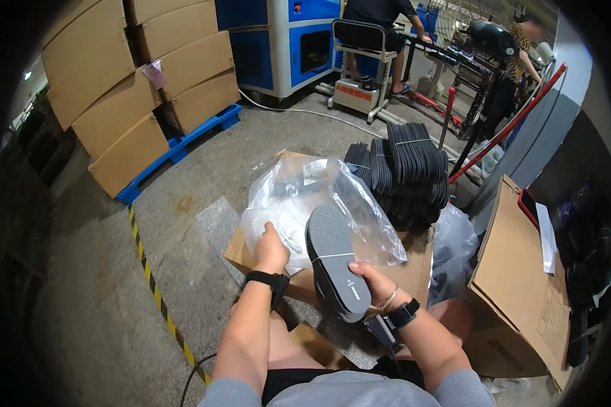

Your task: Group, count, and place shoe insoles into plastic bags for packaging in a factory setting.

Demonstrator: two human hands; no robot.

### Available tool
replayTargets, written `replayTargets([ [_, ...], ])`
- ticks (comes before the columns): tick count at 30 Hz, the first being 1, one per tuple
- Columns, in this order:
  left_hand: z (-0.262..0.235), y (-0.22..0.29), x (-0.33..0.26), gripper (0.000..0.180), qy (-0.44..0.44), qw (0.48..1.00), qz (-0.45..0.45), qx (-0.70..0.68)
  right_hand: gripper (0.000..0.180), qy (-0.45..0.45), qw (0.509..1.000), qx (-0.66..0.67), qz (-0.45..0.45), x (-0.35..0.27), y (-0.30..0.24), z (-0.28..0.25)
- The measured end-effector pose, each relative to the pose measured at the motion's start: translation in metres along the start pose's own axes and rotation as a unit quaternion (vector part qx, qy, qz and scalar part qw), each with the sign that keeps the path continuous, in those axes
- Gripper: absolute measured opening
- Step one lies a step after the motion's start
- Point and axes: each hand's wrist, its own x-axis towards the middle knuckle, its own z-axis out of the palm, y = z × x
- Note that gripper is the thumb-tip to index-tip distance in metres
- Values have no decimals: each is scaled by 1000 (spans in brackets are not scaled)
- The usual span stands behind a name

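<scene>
A banded bundle of grey shoe insoles (335,254) is tilted in front of me, a thin white band round its middle. My right hand (375,281) grips its lower right side, thumb on top. A large clear plastic bag (349,193) lies just beyond, spread over a cardboard box (414,268). At the bag's near left edge, my left hand (271,249) is closed on the plastic, thumb up; its fingertips are partly hidden. White material shows through the film near it. Stacked bundles of dark insoles (414,159) stand behind the bag on the right.
Brown cartons (125,115) are piled on a blue pallet (180,150) at the far left. An open carton (516,298) stands on my right, beside crumpled plastic (451,237). Striped floor tape (156,292) runs along the left. Two people work by machinery behind.
</scene>
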Motion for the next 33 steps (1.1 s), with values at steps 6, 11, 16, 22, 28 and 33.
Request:
replayTargets([
  [6,-34,-26,-12,21,94,914,116,-378,91,35,954,-297,-28,17,2,-33],
  [11,-63,3,-32,23,89,872,237,-419,98,-58,892,-446,36,37,-28,18],
  [16,-72,-12,-34,36,220,883,311,-273,88,-29,879,-457,131,72,-57,33],
  [22,-73,-17,-49,28,131,839,323,-417,51,7,971,-132,200,108,-45,54],
  [28,-116,-26,-47,28,89,754,116,-640,66,113,792,-578,-159,139,-46,38],
  [33,-147,-6,-53,30,62,769,148,-618,88,157,778,-571,-209,123,-88,22],
])
